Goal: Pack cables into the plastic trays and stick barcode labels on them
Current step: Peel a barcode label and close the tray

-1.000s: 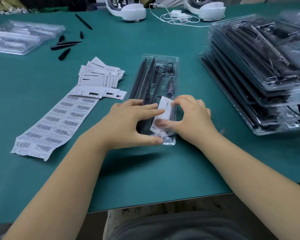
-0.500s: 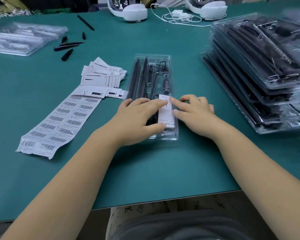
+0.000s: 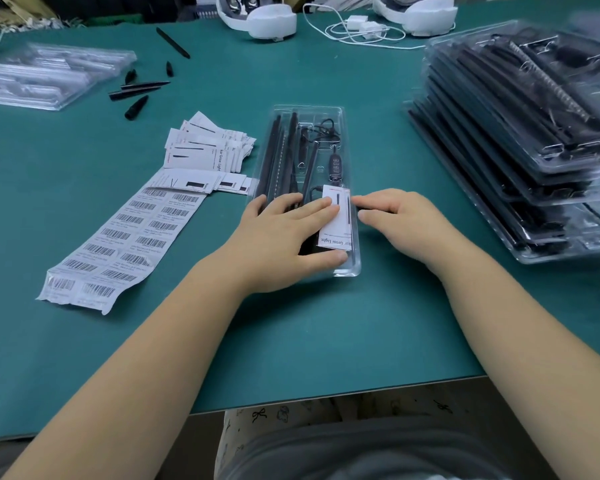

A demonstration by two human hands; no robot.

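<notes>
The clear tray [image 3: 343, 140] at frame centre holds black cables [image 3: 291, 150]; my left hand [image 3: 284, 237] presses its paper card [image 3: 336, 220] flat-fingered, my right hand [image 3: 402, 220] touches its edge, fingers straight.

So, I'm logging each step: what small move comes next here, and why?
Probably the left hand reaches for the barcode label sheet: the white instruction card already lies in the clear plastic tray, and no barcode shows on it.
</notes>
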